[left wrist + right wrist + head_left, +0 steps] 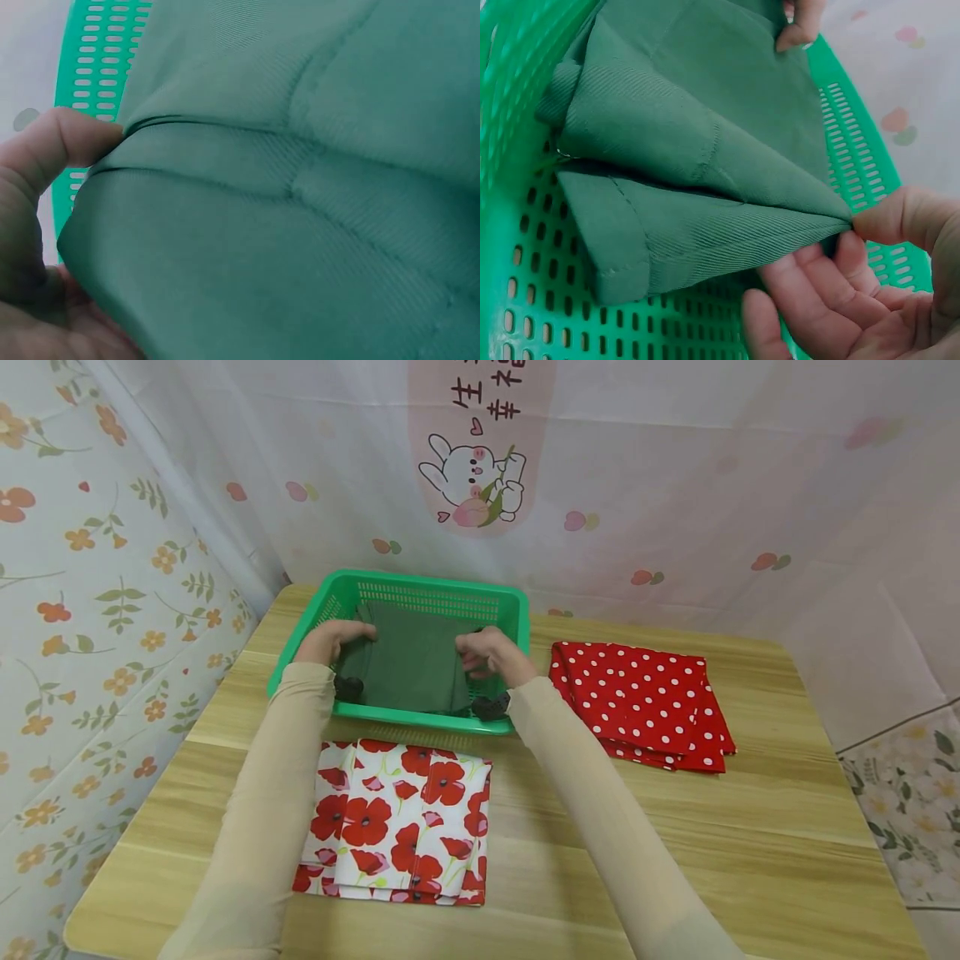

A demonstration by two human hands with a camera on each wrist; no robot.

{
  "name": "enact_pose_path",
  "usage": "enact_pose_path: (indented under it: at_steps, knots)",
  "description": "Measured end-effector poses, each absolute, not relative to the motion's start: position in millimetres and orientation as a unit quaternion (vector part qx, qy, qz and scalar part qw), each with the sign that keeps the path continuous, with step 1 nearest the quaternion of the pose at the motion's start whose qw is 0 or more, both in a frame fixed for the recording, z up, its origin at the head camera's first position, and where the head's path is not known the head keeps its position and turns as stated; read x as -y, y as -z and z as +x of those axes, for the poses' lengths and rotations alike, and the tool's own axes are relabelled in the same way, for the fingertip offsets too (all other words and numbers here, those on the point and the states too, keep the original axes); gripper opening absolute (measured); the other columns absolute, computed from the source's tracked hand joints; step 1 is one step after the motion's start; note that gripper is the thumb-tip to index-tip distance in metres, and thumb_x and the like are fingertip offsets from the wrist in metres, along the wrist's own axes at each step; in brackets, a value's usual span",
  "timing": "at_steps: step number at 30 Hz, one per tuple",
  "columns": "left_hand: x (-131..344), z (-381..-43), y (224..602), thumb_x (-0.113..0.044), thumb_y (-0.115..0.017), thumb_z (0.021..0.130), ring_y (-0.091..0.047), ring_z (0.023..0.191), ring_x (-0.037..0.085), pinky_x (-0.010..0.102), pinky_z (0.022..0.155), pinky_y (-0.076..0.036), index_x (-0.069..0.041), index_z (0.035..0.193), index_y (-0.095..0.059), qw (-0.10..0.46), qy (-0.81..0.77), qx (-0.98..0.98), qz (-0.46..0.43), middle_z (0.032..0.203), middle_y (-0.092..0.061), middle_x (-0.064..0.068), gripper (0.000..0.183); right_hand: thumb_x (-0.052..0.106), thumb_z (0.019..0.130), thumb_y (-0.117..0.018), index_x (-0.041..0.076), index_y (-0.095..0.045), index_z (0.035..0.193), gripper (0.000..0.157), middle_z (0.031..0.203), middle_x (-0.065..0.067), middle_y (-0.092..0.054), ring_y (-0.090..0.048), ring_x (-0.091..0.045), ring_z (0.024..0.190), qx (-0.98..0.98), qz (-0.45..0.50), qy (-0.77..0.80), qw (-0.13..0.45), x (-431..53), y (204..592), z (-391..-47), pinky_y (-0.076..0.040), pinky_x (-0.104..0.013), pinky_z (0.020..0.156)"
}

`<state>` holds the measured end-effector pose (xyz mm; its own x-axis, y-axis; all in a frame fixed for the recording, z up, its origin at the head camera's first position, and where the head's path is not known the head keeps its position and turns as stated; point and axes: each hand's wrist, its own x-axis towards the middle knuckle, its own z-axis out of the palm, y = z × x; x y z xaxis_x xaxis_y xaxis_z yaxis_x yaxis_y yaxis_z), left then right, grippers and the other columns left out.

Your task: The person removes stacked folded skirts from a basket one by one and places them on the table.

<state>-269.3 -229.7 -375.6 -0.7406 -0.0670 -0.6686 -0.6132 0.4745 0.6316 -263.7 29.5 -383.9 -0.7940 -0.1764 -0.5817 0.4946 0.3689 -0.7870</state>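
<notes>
A folded dark green cloth [414, 660] lies inside the green plastic basket [427, 720]. At its left edge my left hand [328, 642] pinches the layers, the thumb on top and the other fingers partly hidden underneath, as the left wrist view shows. My right hand [495, 656] pinches the opposite edge of the same cloth [667, 127] between thumb and fingertips. In the right wrist view the layers spread apart away from that pinch, and a stitched hem shows on the lower one. Both wrists are over the basket's near rim.
Just in front of the basket, a folded white cloth with red poppies [405, 827] lies on the wooden table [750, 852]. To the right is a folded red cloth with white dots [637, 697]. A printed curtain [660, 485] hangs behind the table.
</notes>
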Motion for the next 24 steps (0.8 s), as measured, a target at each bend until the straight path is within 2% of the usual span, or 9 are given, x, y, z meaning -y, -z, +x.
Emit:
enact_pose_path:
  at_steps: [2,4,7,10,13,18,24]
  knots:
    - [231,-270,372,-0.03,-0.051,0.09,-0.024,0.132,0.037,0.046,0.11,-0.024,0.008,0.145,0.002,0.282,-0.466,-0.812,-0.211,0.149,-0.011,0.027,0.086,0.014,0.085,-0.051,0.002,-0.057,0.078,0.015,0.072,-0.008,-0.055,-0.055,-0.02,0.064,-0.762,0.1,0.567,0.296,-31,382,-264,-0.051,-0.042,0.084]
    - [232,-270,368,-0.031,-0.051,0.09,-0.021,0.134,0.039,0.047,0.11,-0.023,0.008,0.145,0.006,0.273,-0.469,-0.814,-0.208,0.15,-0.007,0.027,0.088,0.013,0.085,-0.05,0.002,-0.056,0.078,0.014,0.072,-0.007,-0.055,-0.054,-0.019,0.061,-0.752,0.096,0.585,0.288,-32,378,-265,-0.051,-0.041,0.085]
    - [233,-271,362,-0.032,-0.053,0.089,-0.023,0.133,0.039,0.047,0.109,-0.025,0.007,0.145,0.005,0.258,-0.476,-0.817,-0.199,0.15,-0.008,0.027,0.09,0.011,0.088,-0.049,0.0,-0.057,0.092,0.014,0.079,-0.008,-0.056,-0.055,-0.018,0.063,-0.737,0.088,0.61,0.278,-34,371,-266,-0.05,-0.04,0.088]
    - [235,-271,357,-0.038,-0.059,0.084,-0.029,0.128,0.039,0.046,0.105,-0.032,0.008,0.145,0.001,0.24,-0.49,-0.816,-0.19,0.148,-0.012,0.027,0.097,0.011,0.09,-0.05,-0.003,-0.054,0.11,0.025,0.087,-0.01,-0.054,-0.057,-0.018,0.069,-0.727,0.084,0.626,0.27,-37,365,-266,-0.049,-0.039,0.09]
    - [235,-270,350,-0.041,-0.061,0.082,-0.028,0.13,0.041,0.047,0.104,-0.033,0.007,0.146,0.002,0.229,-0.502,-0.813,-0.186,0.149,-0.009,0.027,0.101,0.011,0.091,-0.05,-0.003,-0.05,0.121,0.033,0.09,-0.01,-0.054,-0.057,-0.018,0.072,-0.726,0.081,0.631,0.259,-40,359,-265,-0.051,-0.036,0.086]
    - [229,-263,333,-0.036,-0.055,0.087,-0.023,0.134,0.039,0.048,0.108,-0.026,0.002,0.147,0.006,0.234,-0.517,-0.802,-0.188,0.152,-0.005,0.023,0.094,0.01,0.091,-0.049,-0.004,-0.047,0.126,0.038,0.094,-0.01,-0.053,-0.055,-0.018,0.075,-0.722,0.064,0.645,0.24,-44,348,-259,-0.053,-0.029,0.075]
    - [224,-257,322,-0.037,-0.053,0.089,-0.029,0.126,0.034,0.046,0.106,-0.029,-0.001,0.148,0.005,0.238,-0.526,-0.795,-0.186,0.15,-0.01,0.022,0.09,0.008,0.092,-0.046,-0.005,-0.043,0.13,0.04,0.101,-0.012,-0.048,-0.051,-0.018,0.08,-0.708,0.034,0.666,0.23,-53,337,-251,-0.051,-0.027,0.073]
